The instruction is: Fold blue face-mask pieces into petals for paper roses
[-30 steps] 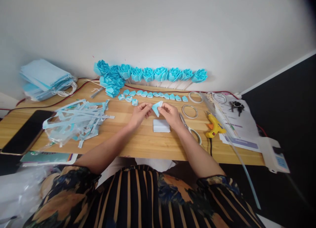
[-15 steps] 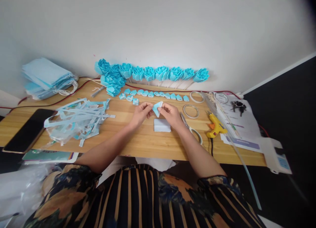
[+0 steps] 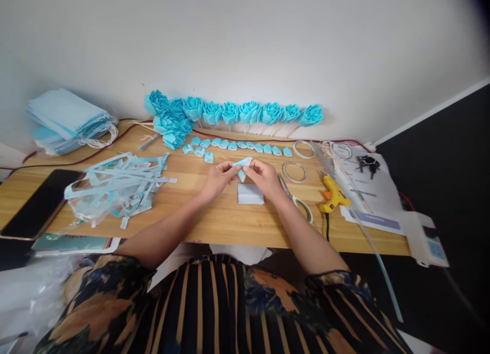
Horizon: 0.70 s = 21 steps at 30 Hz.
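Between both hands is a small folded piece of light blue fabric (image 3: 242, 175), white along its right edge. My left hand (image 3: 221, 178) pinches its left side, and my right hand (image 3: 263, 177) pinches its right side with thumb and fingers. Just below the hands lies a stack of pale cut squares (image 3: 250, 194). Beyond them, a row of folded blue petals (image 3: 232, 145) runs across the table, with several more in a shorter row at its left. Scissors (image 3: 294, 196) lie by my right forearm, partly covered by it.
Blue fabric flowers (image 3: 230, 113) on sticks line the wall. Left are cut strips (image 3: 118, 183), a phone (image 3: 40, 203) and stacked blue sheets (image 3: 69, 114). Right are tape rolls (image 3: 295, 179), a yellow glue gun (image 3: 332, 194), keys (image 3: 369, 163) and papers (image 3: 356, 185).
The blue piece has been folded further: its left corner now lies over toward the upper right, under my thumbs. My hands have drawn slightly closer together.
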Available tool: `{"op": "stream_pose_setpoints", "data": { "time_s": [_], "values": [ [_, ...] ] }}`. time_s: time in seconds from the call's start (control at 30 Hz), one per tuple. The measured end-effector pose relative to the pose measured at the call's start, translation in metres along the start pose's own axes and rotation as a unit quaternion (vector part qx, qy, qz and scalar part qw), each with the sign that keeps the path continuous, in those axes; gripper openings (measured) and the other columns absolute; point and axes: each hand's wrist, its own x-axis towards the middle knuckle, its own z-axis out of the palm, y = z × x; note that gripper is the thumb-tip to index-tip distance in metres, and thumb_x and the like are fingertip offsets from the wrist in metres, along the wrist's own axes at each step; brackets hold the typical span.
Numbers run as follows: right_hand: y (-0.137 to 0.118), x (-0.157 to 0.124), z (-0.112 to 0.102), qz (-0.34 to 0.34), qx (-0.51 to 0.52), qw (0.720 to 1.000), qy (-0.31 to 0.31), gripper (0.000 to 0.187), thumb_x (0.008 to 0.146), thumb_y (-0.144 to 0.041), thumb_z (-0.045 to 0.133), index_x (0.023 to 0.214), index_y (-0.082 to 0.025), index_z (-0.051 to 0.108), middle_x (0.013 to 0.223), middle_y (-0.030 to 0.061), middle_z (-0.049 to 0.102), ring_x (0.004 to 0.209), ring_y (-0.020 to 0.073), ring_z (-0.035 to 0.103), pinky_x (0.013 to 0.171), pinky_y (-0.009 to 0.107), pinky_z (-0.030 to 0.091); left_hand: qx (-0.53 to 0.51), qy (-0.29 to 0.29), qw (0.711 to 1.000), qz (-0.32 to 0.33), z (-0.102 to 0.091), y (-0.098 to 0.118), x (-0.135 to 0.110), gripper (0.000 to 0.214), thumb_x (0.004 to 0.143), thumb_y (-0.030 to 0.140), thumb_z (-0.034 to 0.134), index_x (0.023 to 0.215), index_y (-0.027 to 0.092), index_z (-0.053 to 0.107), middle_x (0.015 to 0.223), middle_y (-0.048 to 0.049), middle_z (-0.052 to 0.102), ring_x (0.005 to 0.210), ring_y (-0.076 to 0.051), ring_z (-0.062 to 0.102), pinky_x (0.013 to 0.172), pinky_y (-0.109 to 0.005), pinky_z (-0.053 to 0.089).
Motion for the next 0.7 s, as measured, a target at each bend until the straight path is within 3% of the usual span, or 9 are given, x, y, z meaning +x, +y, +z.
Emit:
{"op": "stream_pose_setpoints", "data": {
  "time_s": [0.13,0.33,0.57,0.7],
  "values": [
    [-0.0029,0.0002,-0.0003,0.005,0.01,1.0,0.019,0.031,0.081,-0.046,0.065,0.067,-0.02,0.054,0.064,-0.0037,0.051,0.064,0.0117,0.046,0.063,0.026,0.039,-0.003,0.001,1.0,-0.005,-0.0007,0.0023,0.0005,0.03,0.072,0.043,0.075,0.069,0.015,0.063,0.053,0.0036,0.054,0.047,-0.007,0.044,0.047,-0.021,0.033],
    [0.0028,0.0014,-0.0002,0.016,0.079,0.997,0.02,0.024,0.075,-0.042,0.072,0.085,-0.02,0.066,0.076,-0.0017,0.062,0.071,0.0135,0.055,0.07,0.027,0.046,0.006,-0.031,0.999,-0.025,0.0002,0.0057,-0.0015,0.028,0.072,0.04,0.075,0.067,0.015,0.061,0.053,0.0037,0.054,0.047,-0.006,0.044,0.048,-0.021,0.035],
    [0.003,0.0004,-0.0007,-0.018,0.001,0.998,0.063,0.016,0.078,-0.035,0.07,0.081,-0.02,0.068,0.068,-0.0032,0.06,0.063,0.0119,0.053,0.063,0.026,0.044,0.011,-0.027,0.999,-0.039,0.0018,0.0054,-0.0015,0.026,0.074,0.033,0.073,0.064,0.016,0.058,0.051,0.0038,0.055,0.046,-0.006,0.044,0.049,-0.02,0.034],
    [0.0008,-0.0009,0.0008,-0.076,-0.066,0.991,0.09,0.009,0.081,-0.029,0.068,0.082,-0.02,0.069,0.076,-0.0005,0.068,0.069,0.0136,0.06,0.07,0.027,0.049,0.008,-0.024,0.999,-0.045,0.0011,0.0058,-0.0012,0.023,0.076,0.03,0.071,0.065,0.016,0.057,0.051,0.0036,0.056,0.045,-0.006,0.045,0.049,-0.02,0.035]
  ]
}}
